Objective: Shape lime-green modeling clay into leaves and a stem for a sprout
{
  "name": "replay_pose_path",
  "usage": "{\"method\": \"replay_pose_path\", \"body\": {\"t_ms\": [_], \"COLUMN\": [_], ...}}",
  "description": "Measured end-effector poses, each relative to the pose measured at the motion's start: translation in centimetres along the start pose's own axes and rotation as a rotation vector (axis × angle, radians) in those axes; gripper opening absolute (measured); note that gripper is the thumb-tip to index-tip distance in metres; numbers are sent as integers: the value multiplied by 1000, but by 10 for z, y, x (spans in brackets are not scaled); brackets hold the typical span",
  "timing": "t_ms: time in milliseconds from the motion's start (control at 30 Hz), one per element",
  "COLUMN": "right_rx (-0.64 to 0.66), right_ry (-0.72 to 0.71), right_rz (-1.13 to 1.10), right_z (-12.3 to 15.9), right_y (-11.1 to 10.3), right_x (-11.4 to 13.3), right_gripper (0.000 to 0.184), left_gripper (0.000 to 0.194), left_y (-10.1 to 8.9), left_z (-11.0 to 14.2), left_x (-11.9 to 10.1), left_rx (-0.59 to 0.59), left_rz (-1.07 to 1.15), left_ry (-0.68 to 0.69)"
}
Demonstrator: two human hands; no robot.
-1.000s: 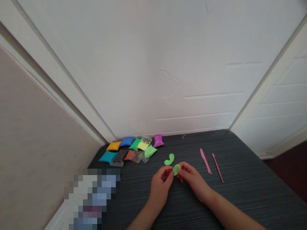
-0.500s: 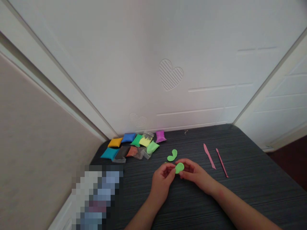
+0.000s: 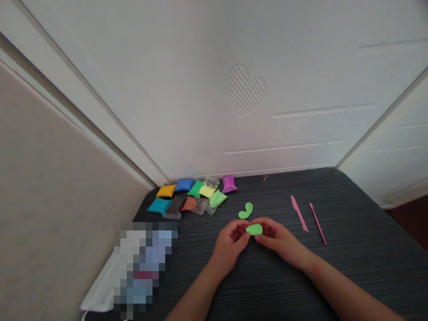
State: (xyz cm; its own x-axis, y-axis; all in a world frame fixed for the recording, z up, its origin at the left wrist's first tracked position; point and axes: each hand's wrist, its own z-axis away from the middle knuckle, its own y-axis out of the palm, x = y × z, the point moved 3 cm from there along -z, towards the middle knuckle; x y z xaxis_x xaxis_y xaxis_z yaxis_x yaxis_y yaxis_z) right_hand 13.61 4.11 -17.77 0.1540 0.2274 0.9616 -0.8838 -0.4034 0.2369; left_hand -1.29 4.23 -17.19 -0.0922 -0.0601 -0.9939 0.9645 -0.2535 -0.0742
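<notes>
A flat, rounded piece of light green modelling clay (image 3: 254, 229) is held up between my two hands, just above the dark table (image 3: 254, 285). My left hand (image 3: 232, 245) pinches its left edge between thumb and fingers. On the opposite edge, my right hand (image 3: 279, 240) grips it with curled fingers, the thumb underneath. Just beyond my fingers lies a curved, two-lobed light green clay piece (image 3: 246, 211). To the right of my hands rest a pink plastic clay knife (image 3: 299, 214) and a thin pink modelling stick (image 3: 318, 224).
Several colourful clay packets lie at the back left, among them a purple packet (image 3: 229, 183), an orange packet (image 3: 166, 191) and a teal packet (image 3: 159, 205). A pixelated object (image 3: 147, 263) sits at the left edge. A white panel with embossed hearts (image 3: 246, 90) rises behind the table.
The clay between my hands has turned from a tilted, rounder outline to a flatter, wider one. The whole view has shifted slightly; the packets and pink tools stay in place on the table.
</notes>
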Motion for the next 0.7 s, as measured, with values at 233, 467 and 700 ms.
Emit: {"method": "replay_pose_path", "body": {"t_ms": [233,467,700], "right_rx": [-16,17,-17], "right_ry": [-4,-1,-1], "right_rz": [-22,-8,24], "right_z": [-1,0,2], "right_y": [-2,0,-1], "right_x": [1,4,0], "right_gripper": [30,31,29], "left_gripper": [23,23,20], "left_y": [-6,-7,-13], "left_z": [-1,0,2], "left_x": [-7,-16,-21], "left_rx": [30,33,33], "left_rz": [-260,-486,-590], "left_ry": [96,178,296]}}
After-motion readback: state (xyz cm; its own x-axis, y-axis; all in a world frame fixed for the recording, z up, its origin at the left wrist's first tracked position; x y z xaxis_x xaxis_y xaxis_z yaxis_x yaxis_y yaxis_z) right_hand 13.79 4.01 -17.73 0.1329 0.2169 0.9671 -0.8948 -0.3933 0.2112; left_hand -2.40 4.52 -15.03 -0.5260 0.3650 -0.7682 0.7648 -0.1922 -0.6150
